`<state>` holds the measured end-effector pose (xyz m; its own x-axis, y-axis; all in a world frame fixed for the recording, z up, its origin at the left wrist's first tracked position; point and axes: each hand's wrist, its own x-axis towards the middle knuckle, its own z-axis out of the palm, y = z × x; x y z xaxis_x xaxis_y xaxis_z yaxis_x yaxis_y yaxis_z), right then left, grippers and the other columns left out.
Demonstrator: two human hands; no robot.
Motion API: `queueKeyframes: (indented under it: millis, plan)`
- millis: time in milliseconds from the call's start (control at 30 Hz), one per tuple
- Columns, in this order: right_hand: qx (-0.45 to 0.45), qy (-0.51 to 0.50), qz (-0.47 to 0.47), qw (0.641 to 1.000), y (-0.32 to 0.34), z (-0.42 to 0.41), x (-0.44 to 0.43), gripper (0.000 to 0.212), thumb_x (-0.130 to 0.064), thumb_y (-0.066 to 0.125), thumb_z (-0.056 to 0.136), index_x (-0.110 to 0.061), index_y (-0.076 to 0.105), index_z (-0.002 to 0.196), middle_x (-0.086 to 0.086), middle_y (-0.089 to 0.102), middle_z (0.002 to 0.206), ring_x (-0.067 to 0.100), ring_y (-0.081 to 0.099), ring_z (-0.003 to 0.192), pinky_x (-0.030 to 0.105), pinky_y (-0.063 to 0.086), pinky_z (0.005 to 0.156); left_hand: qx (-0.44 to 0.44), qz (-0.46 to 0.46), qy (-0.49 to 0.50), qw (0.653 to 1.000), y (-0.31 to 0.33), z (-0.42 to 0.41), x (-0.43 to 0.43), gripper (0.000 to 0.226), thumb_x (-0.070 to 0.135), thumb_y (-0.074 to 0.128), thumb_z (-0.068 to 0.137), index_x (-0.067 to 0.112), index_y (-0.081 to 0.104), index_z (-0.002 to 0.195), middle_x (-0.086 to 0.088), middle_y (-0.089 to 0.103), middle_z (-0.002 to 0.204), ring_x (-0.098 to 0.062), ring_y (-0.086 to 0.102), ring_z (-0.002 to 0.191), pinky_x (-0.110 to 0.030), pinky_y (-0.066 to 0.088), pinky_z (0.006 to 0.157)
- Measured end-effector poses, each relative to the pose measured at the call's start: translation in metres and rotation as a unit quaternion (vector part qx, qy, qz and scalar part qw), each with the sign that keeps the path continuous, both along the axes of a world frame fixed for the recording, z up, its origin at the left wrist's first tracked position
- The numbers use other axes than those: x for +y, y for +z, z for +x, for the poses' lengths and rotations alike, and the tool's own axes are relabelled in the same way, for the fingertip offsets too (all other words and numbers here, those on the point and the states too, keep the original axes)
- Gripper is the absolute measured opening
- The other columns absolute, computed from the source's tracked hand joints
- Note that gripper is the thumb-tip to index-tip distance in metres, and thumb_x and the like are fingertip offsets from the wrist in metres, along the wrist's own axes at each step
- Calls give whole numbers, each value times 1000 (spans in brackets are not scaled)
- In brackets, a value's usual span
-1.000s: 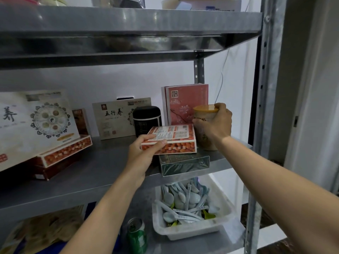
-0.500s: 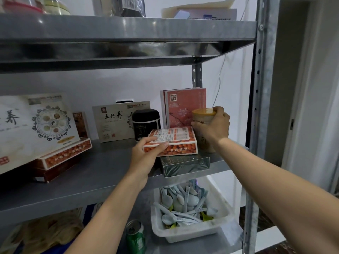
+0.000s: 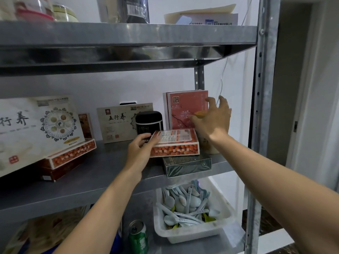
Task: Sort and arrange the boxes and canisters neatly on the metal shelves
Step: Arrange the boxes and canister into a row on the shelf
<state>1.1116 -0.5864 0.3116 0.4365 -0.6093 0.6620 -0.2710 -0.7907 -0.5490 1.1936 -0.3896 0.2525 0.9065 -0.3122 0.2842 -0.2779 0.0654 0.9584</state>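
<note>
1. My right hand [image 3: 211, 120] covers most of the tan canister [image 3: 209, 146]; only its top rim and lower wall show. Contact between palm and canister cannot be determined.
2. My left hand [image 3: 141, 149], gripping the orange box [image 3: 176, 143], hides that box's left end. The label print is too small to read.
3. The orange box conceals the base of the black canister [image 3: 148, 121] and the top face of the dark green box [image 3: 187, 165].
4. The left edge crops the large white box [image 3: 36, 129]; the bottom edge crops the green can [image 3: 139, 237].
5. The containers [image 3: 55, 12] on the top shelf [image 3: 128, 33] are cropped above and blurred.
</note>
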Motion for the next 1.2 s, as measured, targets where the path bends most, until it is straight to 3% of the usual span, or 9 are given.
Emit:
queueKeyframes:
  millis: [67, 200, 333, 433, 567, 800, 867, 1000, 1200]
  plan:
    - [-10, 72, -12, 997, 9, 1, 9, 69, -45, 72, 83, -22, 43, 141, 9, 36, 152, 29, 35, 139, 44, 30, 115, -30, 30, 35, 998, 6, 9, 9, 43, 47, 72, 81, 33, 61, 120, -1, 59, 128, -16, 56, 113, -37, 46, 99]
    - [26, 171, 3, 985, 20, 18, 32, 71, -49, 76, 79, -19, 48, 137, 5, 53, 140, 28, 55, 122, 47, 50, 100, -83, 75, 81, 990, 21, 27, 24, 46, 46, 71, 83, 36, 56, 125, 3, 52, 137, -12, 46, 119, -32, 37, 92]
    - [73, 225, 28, 971, 24, 50, 54, 73, -47, 76, 81, -16, 47, 140, 8, 54, 141, 30, 54, 124, 39, 48, 101, -123, 132, 101, 978, 22, 42, 37, 56, 46, 69, 84, 36, 49, 136, 2, 45, 146, -19, 43, 131, -33, 37, 96]
    - [111, 251, 40, 961, 28, 77, 67, 72, -43, 74, 84, -13, 43, 143, 10, 51, 141, 30, 51, 126, 27, 42, 93, -147, 153, 114, 971, 19, 59, 47, 59, 41, 70, 85, 32, 47, 140, -1, 45, 146, -20, 44, 132, -35, 39, 102]
    - [166, 226, 46, 959, 32, 123, 80, 78, -53, 72, 83, -16, 39, 143, 12, 49, 137, 30, 50, 123, 36, 47, 100, -162, 165, 106, 967, 18, 89, 58, 60, 36, 69, 87, 24, 47, 142, 0, 48, 144, -16, 44, 130, -29, 39, 101]
    - [271, 155, 47, 949, 28, 182, 75, 95, -65, 69, 78, -16, 29, 149, 13, 41, 144, 32, 42, 131, 37, 43, 100, -141, 144, 83, 976, 8, 127, 63, 57, 33, 69, 88, 25, 48, 140, -2, 51, 141, -16, 48, 127, -29, 40, 103]
    - [272, 151, 67, 948, 23, 192, 72, 100, -66, 72, 74, -15, 29, 149, 13, 43, 144, 32, 43, 131, 36, 45, 100, -123, 118, 81, 982, 8, 129, 64, 53, 34, 69, 89, 26, 50, 138, -1, 53, 138, -15, 50, 123, -35, 43, 105]
    - [225, 141, 82, 961, 14, 202, 72, 99, -64, 78, 68, -15, 36, 143, 13, 47, 136, 31, 45, 127, 38, 48, 99, -111, 111, 79, 984, 5, 130, 69, 51, 34, 67, 89, 26, 50, 137, 0, 53, 136, -9, 48, 115, -26, 40, 95]
    - [128, 160, 63, 977, 11, 202, 83, 98, -62, 83, 58, -22, 46, 139, 8, 55, 129, 25, 55, 115, 32, 50, 92, -100, 117, 86, 984, 4, 132, 72, 48, 35, 67, 89, 26, 54, 134, 1, 55, 134, -15, 51, 121, -34, 43, 102]
